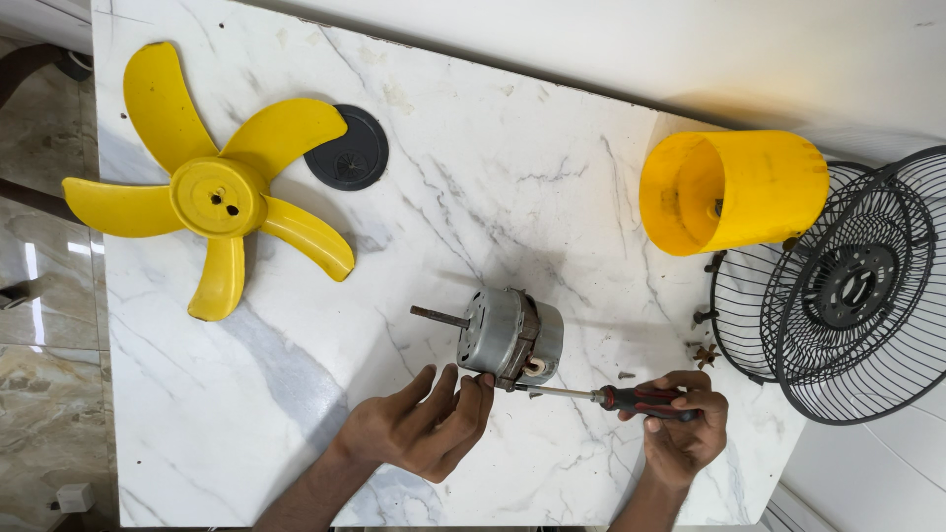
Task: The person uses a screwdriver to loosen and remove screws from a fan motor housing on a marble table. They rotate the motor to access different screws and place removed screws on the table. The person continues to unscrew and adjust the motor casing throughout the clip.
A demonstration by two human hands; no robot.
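Observation:
A silver fan motor [507, 335] lies on its side on the white marble table [473, 177], its shaft pointing left. My left hand [424, 429] rests below it, fingertips touching the motor's lower edge. My right hand [685, 429] grips a screwdriver [611, 396] with a red and black handle. Its tip meets the motor's lower right side.
A yellow five-blade fan propeller [212, 192] lies at the left, with a dark round cap [350, 153] behind it. A yellow cylindrical housing [734, 192] lies at the right. Black wire fan guards [847, 286] overhang the right edge, with small screws [705, 350] beside them.

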